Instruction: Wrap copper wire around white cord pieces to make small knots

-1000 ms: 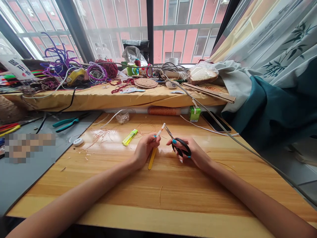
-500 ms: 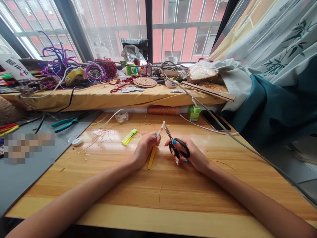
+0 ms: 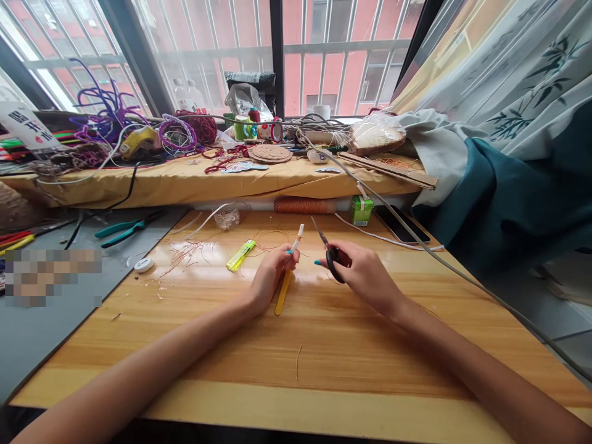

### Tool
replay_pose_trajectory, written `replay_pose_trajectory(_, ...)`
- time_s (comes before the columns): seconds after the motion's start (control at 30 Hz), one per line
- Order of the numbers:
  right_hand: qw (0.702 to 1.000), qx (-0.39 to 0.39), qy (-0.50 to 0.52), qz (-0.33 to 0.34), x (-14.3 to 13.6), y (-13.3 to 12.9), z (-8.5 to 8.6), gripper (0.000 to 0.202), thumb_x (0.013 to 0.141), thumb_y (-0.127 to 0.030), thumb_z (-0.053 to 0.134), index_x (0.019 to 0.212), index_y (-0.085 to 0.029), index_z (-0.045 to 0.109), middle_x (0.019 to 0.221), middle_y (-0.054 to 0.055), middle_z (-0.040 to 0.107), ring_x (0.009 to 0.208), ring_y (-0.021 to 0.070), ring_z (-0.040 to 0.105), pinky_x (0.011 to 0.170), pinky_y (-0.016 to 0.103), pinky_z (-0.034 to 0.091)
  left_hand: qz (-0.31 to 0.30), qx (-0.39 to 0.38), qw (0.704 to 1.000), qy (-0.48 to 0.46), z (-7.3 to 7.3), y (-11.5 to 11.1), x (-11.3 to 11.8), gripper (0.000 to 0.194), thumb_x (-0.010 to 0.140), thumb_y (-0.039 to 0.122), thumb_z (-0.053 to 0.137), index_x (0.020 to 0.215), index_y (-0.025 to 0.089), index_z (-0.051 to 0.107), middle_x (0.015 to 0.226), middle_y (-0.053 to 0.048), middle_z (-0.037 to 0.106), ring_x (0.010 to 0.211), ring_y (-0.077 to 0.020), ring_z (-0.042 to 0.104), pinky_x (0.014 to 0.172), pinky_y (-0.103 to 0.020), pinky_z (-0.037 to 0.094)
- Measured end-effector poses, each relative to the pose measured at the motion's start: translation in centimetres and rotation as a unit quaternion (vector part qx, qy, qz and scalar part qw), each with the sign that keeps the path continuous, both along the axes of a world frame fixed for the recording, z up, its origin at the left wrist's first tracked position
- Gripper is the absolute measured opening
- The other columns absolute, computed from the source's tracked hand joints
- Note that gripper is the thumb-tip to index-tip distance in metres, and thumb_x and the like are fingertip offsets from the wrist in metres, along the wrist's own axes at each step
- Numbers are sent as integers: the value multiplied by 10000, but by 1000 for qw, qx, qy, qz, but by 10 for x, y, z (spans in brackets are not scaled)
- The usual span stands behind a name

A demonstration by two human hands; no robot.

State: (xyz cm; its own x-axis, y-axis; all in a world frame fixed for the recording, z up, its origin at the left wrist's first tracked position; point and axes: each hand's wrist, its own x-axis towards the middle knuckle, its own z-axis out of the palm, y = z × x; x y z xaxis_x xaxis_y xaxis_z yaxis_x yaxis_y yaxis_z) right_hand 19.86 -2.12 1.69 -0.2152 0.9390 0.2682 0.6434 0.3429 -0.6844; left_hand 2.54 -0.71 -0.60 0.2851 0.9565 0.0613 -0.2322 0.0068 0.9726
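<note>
My left hand (image 3: 271, 276) is closed around a slim stick, whose yellow flat part (image 3: 283, 295) hangs below the fist. A white tip (image 3: 300, 230) with a thin orange-brown thread round it pokes out above the fingers. Whether white and yellow are one piece is hidden in my grip. To the right, my right hand (image 3: 370, 271) grips black-handled scissors (image 3: 334, 265), blades up and to the left. The blades look closed and stand apart from the white tip. A yellow lighter (image 3: 241, 255) lies left of my left hand.
Loose thread scraps (image 3: 189, 251) lie at the left, near a small clear jar (image 3: 227, 218) and a white cap (image 3: 143, 264). Teal pliers (image 3: 123, 233) rest on the grey mat. Along the back are an orange thread spool (image 3: 303, 205), a green box (image 3: 361, 211) and a phone (image 3: 401, 223).
My right hand has turned over and drawn the scissors slightly away to the right from the white tip. The left hand stays nearly in place, its white tip a little more upright.
</note>
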Motion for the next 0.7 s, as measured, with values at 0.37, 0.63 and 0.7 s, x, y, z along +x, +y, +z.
replay_pose_trajectory(0.37,996,37,-65,52,-3,3,-5,290,845,-319,371,990,-166,571,937,75,594,871,179,534,760,286,401,-17,107,980,167,0,-6,4,174,752,264,492,840,171,609,793,-36,643,774,-155,577,737,-255,412)
replay_pose_trajectory(0.63,994,-19,1,111,-16,-10,-6,233,844,-215,360,771,-159,573,794,37,603,747,141,535,680,246,384,62,327,864,379,-4,-10,1,117,760,226,517,721,175,615,723,-33,635,681,-148,541,655,-248,385)
replay_pose_trajectory(0.7,994,-27,-16,100,-16,-9,-7,220,838,-196,361,748,-158,558,759,28,594,712,134,530,657,243,383,77,391,812,427,-6,-10,0,146,776,226,498,701,171,611,665,-32,614,656,-147,508,644,-256,370)
